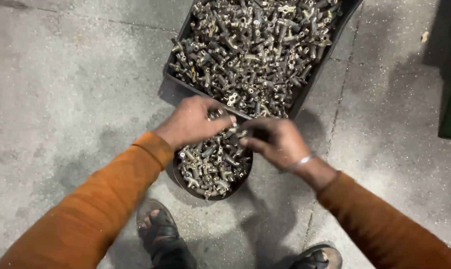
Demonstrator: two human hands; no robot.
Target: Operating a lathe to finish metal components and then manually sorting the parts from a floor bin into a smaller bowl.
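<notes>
I see both hands meet over the round bowl (213, 167) — left hand (193, 122) and right hand (275, 142) each pinching small metal fittings (235, 132), near the far tray (178, 79).

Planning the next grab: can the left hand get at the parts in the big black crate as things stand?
Probably yes: the left hand hovers at the open-topped crate, nothing covering its metal parts.

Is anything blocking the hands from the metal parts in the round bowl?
Nothing visible does. The left hand and right hand meet right over the round bowl of metal parts, fingers already among the top pieces. The big tray of parts lies beyond the bowl, not between.
</notes>
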